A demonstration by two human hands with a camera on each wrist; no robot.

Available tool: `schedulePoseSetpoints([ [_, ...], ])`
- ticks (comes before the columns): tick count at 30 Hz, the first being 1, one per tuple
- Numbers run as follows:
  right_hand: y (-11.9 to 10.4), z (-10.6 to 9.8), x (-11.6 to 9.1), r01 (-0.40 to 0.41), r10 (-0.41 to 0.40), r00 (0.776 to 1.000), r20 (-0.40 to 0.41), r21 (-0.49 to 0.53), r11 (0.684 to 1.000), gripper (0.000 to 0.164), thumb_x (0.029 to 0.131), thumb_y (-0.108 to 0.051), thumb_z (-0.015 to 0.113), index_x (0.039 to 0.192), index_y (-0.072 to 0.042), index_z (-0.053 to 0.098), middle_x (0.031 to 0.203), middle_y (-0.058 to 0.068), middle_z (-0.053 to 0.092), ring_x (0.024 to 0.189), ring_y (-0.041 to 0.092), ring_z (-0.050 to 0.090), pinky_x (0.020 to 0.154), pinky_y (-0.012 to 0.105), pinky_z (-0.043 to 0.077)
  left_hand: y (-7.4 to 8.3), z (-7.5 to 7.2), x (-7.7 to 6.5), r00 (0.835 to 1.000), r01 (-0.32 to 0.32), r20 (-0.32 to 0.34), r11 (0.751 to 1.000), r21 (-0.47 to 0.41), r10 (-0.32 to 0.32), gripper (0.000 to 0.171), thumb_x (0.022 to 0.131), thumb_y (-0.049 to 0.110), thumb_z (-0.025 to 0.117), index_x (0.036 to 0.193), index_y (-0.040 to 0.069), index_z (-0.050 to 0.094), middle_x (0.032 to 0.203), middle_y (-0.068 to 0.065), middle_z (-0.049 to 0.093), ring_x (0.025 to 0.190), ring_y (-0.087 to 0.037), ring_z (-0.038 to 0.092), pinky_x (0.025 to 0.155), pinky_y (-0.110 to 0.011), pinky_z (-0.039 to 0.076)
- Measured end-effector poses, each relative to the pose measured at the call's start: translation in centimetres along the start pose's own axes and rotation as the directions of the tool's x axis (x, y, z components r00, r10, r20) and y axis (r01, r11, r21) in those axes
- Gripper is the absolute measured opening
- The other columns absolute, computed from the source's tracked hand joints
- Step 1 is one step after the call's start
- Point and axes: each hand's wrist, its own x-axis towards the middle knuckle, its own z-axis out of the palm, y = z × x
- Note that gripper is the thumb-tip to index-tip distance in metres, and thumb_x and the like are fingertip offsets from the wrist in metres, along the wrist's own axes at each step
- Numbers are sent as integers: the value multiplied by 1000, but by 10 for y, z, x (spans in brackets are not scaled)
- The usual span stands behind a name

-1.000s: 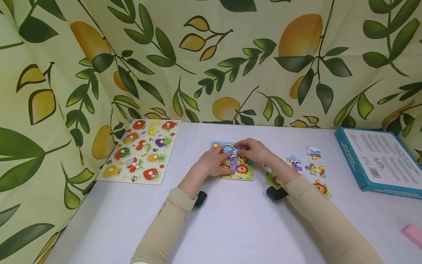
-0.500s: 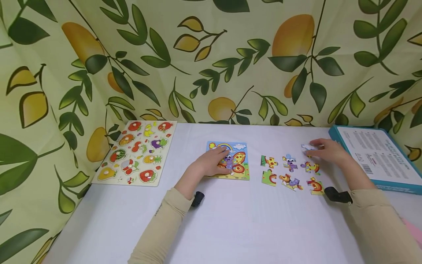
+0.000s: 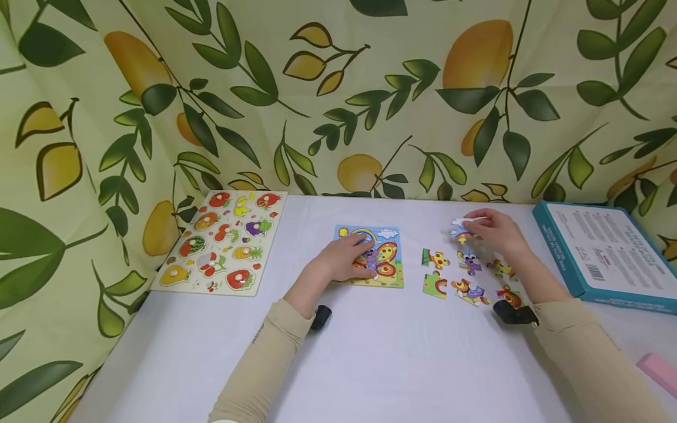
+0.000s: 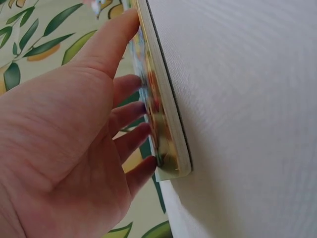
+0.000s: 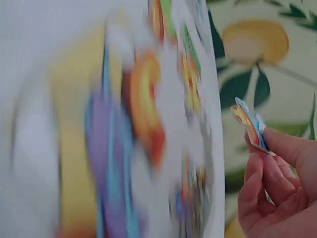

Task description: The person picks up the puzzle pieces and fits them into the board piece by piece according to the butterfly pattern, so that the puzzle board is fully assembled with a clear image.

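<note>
My left hand (image 3: pixel 341 258) rests its fingertips on a butterfly picture puzzle board (image 3: pixel 388 267), covering part of the picture. In the left wrist view, the thumb and fairly straight fingers (image 4: pixel 130 141) touch the face of the board (image 4: pixel 166 139). Between thumb and fingers, my right hand (image 3: pixel 497 235) pinches a jigsaw piece with a cloud and a bit of rainbow (image 5: pixel 251 126), held above the table. Under and beside that hand lie several loose jigsaw pieces, among them a purple one (image 3: pixel 468 262) and a green corner piece (image 3: pixel 435 285).
A fruit peg puzzle board (image 3: pixel 217 244) lies at the back left. At the right is a teal-edged box (image 3: pixel 608 252), with a pink block (image 3: pixel 658 371) nearer the front edge. Fruit-patterned cloth (image 3: pixel 354 106) hangs behind the white table (image 3: pixel 391 358).
My right hand left the butterfly board, reached right to the cloud piece, then lifted it and moved leftward with it. The left hand stays on the board.
</note>
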Motion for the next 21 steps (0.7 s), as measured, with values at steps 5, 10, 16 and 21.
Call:
schedulePoseSetpoints([
  [5, -45, 50, 6, -38, 21, 994, 109, 163, 986, 51, 95, -41, 63, 129, -3, 53, 114, 14, 62, 99, 26, 55, 80, 27, 48, 0, 0, 0, 1000, -4, -7, 1000, 5, 5, 75, 91, 51, 63, 153, 19, 35, 159, -7, 26, 146, -26, 23, 116, -42, 22],
  [10, -69, 87, 15, -46, -1, 984, 177, 261, 964, 40, 94, -30, 67, 122, -2, 60, 109, 12, 64, 90, 18, 59, 76, 20, 52, 1, -1, 2, 1000, -4, 5, 1000, -27, 4, 75, 91, 50, 63, 153, 18, 35, 159, -7, 25, 144, -28, 26, 115, -41, 25],
  [16, -76, 105, 21, 19, -52, 986, 157, 203, 979, 35, 92, -26, 69, 116, -1, 64, 99, 11, 67, 80, 16, 61, 69, 19, 52, 1, -2, 2, 1000, 11, 20, 999, -50, -10, 75, 91, 51, 63, 153, 18, 35, 160, -7, 23, 144, -28, 27, 115, -42, 26],
  [21, -77, 108, 24, 83, -96, 988, 117, 116, 990, 34, 90, -29, 72, 111, -3, 67, 96, 10, 69, 83, 19, 60, 70, 22, 51, 1, -1, 2, 1000, 10, 20, 996, -84, -8, 76, 91, 50, 64, 153, 19, 34, 160, -7, 22, 144, -28, 26, 115, -43, 26],
])
